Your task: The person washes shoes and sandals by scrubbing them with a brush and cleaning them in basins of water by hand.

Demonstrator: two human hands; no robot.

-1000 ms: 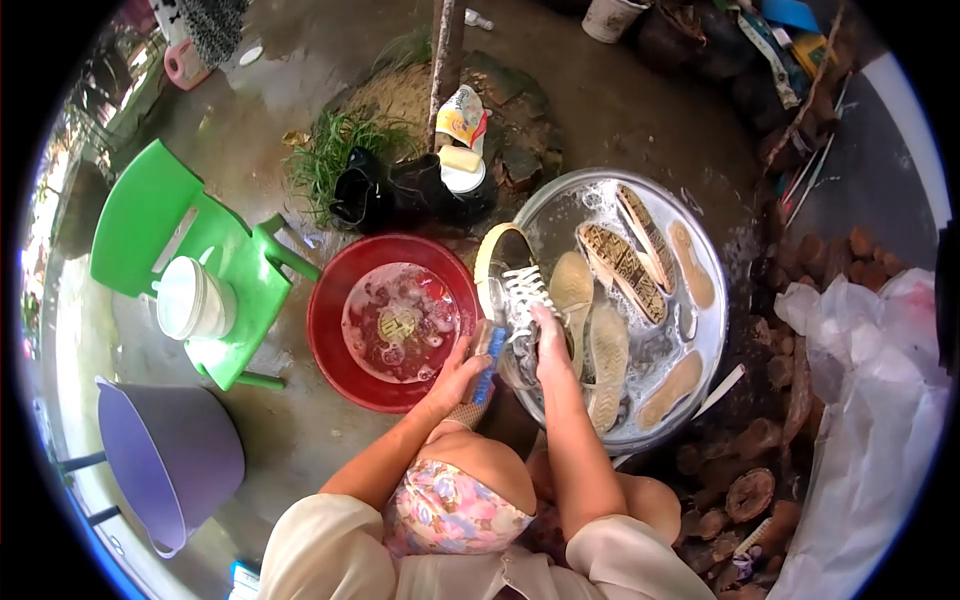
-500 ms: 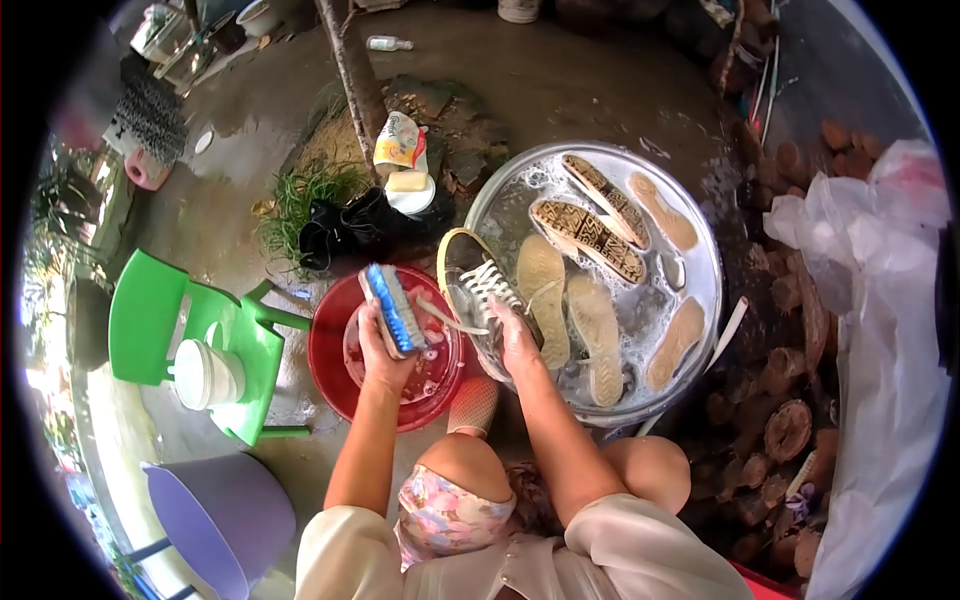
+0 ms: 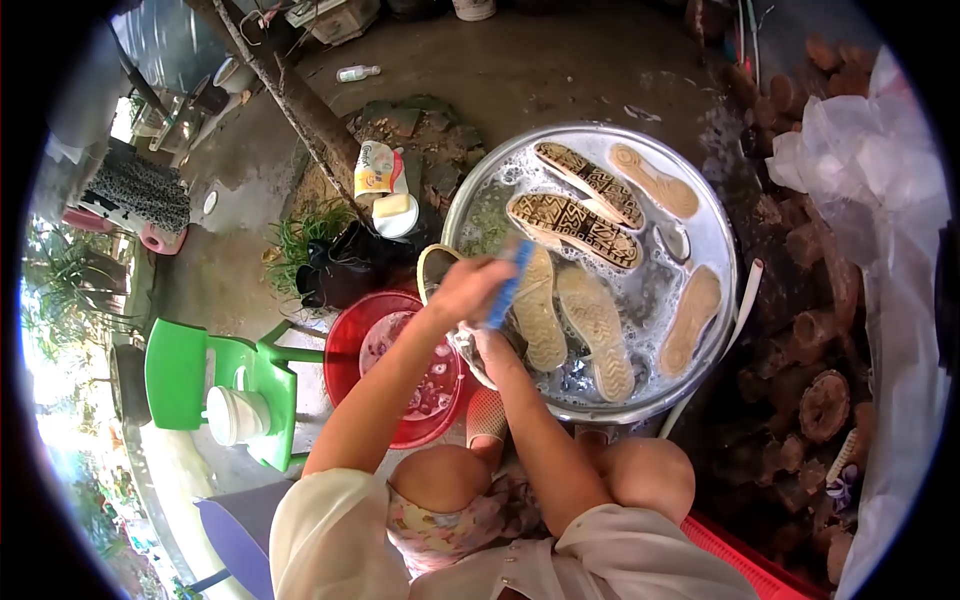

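My left hand (image 3: 468,292) grips a blue-backed scrub brush (image 3: 510,280), blurred by motion, over the near left rim of a metal basin (image 3: 728,330). Below it, my right hand (image 3: 492,352) holds a dark sneaker (image 3: 437,268) with a pale rim. Most of the sneaker is covered by my left hand and the brush. In the basin's soapy water float several shoes with their soles up, among them a black-and-tan patterned sole (image 3: 575,232) and a plain beige sole (image 3: 592,320).
A red basin (image 3: 340,350) of sudsy water stands left of my knees. Beyond it are black boots (image 3: 345,265), a soap bar (image 3: 392,205) on a white tub and a detergent bag (image 3: 380,170). A green chair (image 3: 175,375) carries a white bucket (image 3: 237,415). Clay pots (image 3: 825,405) lie right.
My left hand has carried the brush from above the red basin rightward onto the sneaker. The sneaker sits lower and left, now largely covered. The camera view has shifted slightly.
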